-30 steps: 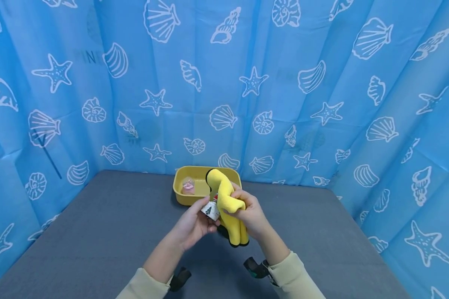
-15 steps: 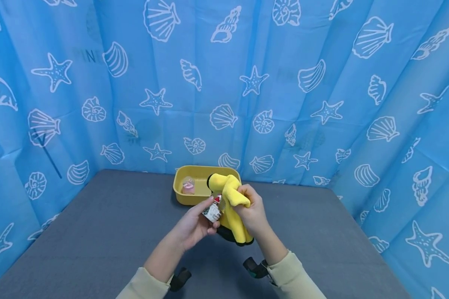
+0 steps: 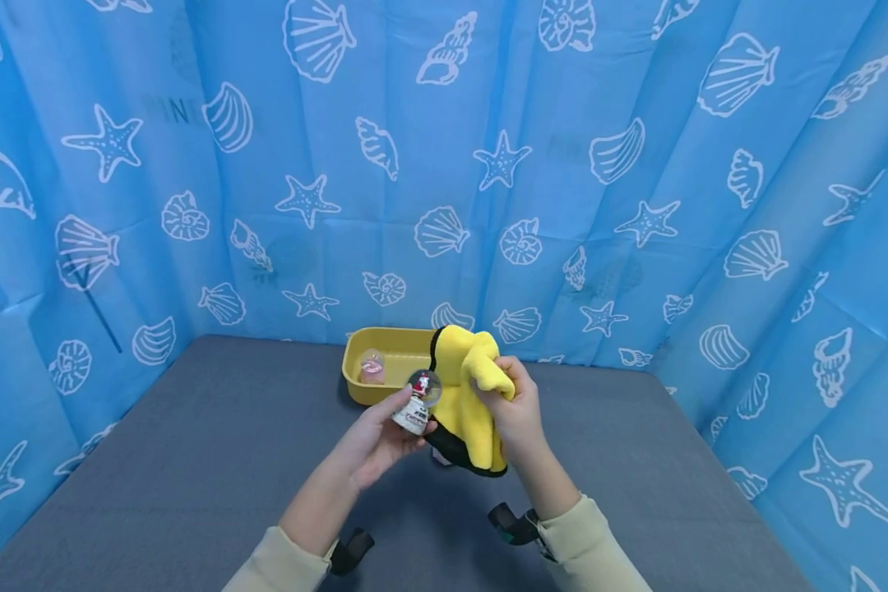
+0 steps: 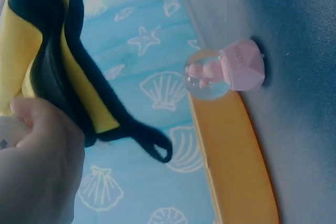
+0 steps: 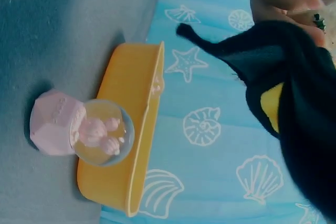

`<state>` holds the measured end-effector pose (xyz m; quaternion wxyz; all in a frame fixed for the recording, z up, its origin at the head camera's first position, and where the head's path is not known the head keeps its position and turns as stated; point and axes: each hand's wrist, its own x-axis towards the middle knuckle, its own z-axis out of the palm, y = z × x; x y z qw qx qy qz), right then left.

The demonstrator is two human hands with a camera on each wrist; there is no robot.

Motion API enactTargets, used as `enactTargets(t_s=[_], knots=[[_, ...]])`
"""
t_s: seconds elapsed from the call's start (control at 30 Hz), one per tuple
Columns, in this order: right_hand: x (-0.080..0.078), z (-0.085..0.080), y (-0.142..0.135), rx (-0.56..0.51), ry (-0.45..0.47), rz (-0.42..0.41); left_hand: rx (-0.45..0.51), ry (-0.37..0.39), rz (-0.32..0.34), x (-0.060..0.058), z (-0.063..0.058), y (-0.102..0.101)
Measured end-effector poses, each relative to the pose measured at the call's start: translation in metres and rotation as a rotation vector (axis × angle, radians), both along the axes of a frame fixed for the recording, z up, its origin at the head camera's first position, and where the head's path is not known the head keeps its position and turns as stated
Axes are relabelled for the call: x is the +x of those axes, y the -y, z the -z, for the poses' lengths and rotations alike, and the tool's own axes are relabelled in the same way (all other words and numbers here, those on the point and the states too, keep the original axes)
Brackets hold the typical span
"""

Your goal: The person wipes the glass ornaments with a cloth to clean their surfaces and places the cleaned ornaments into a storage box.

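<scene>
On a grey surface [image 3: 215, 460], backed by a blue curtain [image 3: 311, 271] printed with white shells and starfish, a yellow bin [image 3: 359, 395] stands near the middle of the far edge. Inside its left end sits a small pink globe [image 3: 372, 368]. The left forearm, in a pale sleeve [image 3: 281, 564], enters over the near edge and slants up to the right. The left hand [image 3: 379, 448] is raised above the surface, thumb uppermost, its thumb and fingers clamped on the white base of a snow globe [image 3: 414, 413] containing a red-and-white figure. The globe is held in front of the bin, its dome tilted toward the far right corner. Farther right, a faceted pink snow globe [image 4: 242, 65] stands upright on the surface, on the near side of the bin; in the head view the cloth hides most of it. The yellow cloth [image 3: 455, 403], edged in black, hangs in folds beside the held globe; whether the two touch is hard to judge. The right hand [image 3: 520, 415], its forearm slanting up to the left from the near edge, pinches the cloth's bunched upper part between thumb and fingers.
</scene>
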<state>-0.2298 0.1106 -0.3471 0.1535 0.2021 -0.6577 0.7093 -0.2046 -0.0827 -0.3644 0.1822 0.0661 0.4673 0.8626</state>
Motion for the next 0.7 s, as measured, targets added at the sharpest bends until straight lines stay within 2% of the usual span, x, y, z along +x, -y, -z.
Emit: enactTargets(t_s=[0.13, 0.23, 0.43, 0.57, 0.7], knots=[[0.000, 0.000, -0.002, -0.009, -0.051, -0.085, 0.051, 0.043, -0.046, -0.002, 0.000, 0.001], [0.000, 0.003, -0.001, -0.004, -0.092, -0.166, 0.078, 0.054, -0.048, -0.002, -0.002, 0.000], [0.000, 0.002, 0.005, 0.077, -0.098, -0.324, 0.051, -0.039, 0.018, -0.002, -0.002, -0.003], [0.001, 0.002, 0.007, 0.133, -0.059, -0.316, 0.022, -0.068, 0.036, -0.001, -0.001, -0.006], [0.000, 0.003, 0.010, 0.170, -0.105, -0.243, 0.024, -0.067, 0.048, 0.000, -0.002, -0.007]])
